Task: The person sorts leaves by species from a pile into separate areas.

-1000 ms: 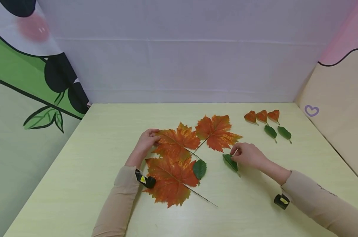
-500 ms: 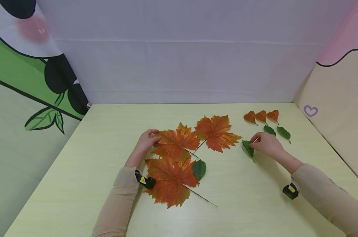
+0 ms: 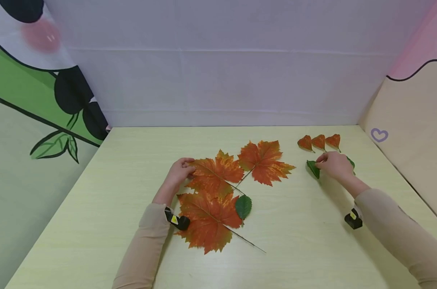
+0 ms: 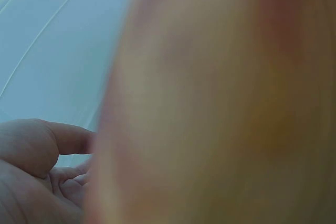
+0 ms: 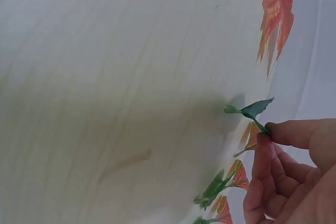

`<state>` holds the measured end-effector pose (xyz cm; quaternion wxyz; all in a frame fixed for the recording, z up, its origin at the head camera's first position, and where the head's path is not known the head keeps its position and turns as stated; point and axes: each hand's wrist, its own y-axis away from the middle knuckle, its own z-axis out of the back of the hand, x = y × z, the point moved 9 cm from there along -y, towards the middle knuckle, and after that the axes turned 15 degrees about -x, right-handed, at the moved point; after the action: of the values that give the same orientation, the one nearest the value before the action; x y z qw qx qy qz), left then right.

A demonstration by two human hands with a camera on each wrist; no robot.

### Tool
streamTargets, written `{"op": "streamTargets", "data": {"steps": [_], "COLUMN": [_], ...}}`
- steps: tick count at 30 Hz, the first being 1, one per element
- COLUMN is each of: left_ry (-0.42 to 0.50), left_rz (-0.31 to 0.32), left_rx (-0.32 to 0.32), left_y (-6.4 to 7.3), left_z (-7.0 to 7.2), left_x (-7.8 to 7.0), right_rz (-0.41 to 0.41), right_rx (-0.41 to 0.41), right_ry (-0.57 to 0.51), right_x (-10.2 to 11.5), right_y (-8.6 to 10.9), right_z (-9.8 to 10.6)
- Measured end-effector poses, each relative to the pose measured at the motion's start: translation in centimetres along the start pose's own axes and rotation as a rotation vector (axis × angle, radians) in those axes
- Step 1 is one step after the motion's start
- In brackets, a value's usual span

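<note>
1. Since a second ago, the right hand [image 3: 334,165] has carried the small green leaf [image 3: 313,168] from beside the big maple leaves across to the far right part of the table [image 3: 131,168], next to the other small leaves; the left hand [image 3: 178,173] has stayed where it was.
2. Right-hand fingers [image 5: 294,132] are curled, with thumb and forefinger pressed together on the stem end of the small green leaf, which hangs just over the table, casting a soft shadow in the right wrist view.
3. That leaf is a thin, dark green oval with a toothed edge and a pointed tip.
4. Left-hand fingers [image 3: 187,164] are curled round the upper left edge of the middle maple leaf [image 3: 216,174], which lies flat on the table; the left wrist view shows only a blurred orange surface and bent fingers.
5. Three maple leaves are broad, lobed and jagged, mottled orange and yellow with thin dark stems: the middle one, the near maple leaf [image 3: 207,220] overlapping it, and the far maple leaf [image 3: 263,160] to its right.
6. Another green oval leaf [image 3: 243,206] lies against the near maple leaf's right edge.
7. Just beyond the right hand sit three small orange leaves [image 3: 319,141] in a row, and one more green leaf tip [image 3: 351,162] peeks out behind the hand.
8. Pale yellow-green and smooth, the table has a faint wood grain.
</note>
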<state>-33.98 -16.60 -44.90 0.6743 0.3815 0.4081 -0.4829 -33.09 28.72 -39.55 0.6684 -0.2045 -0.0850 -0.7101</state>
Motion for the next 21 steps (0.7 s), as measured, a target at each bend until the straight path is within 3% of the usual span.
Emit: {"op": "streamTargets", "data": {"steps": [9,14,21], "left_ry": [-0.001,0.005,0.013], "left_rz": [0.005,0.010,0.014], "left_rx": [-0.006,-0.006,-0.009], "left_y": [0.0,-0.1,-0.2], "left_z": [0.0,-0.2,-0.1], "left_x": [0.1,0.2,0.2], "right_rz": [-0.122,-0.138,-0.140], "right_rx": [0.002,0.003,-0.060], "right_ry": [0.019,0.036,0.050], "right_x": [-2.0,-2.5,-2.4], "right_y": [-1.4,-1.7,-2.0], "right_z": [-0.3,-0.6,-0.3]}}
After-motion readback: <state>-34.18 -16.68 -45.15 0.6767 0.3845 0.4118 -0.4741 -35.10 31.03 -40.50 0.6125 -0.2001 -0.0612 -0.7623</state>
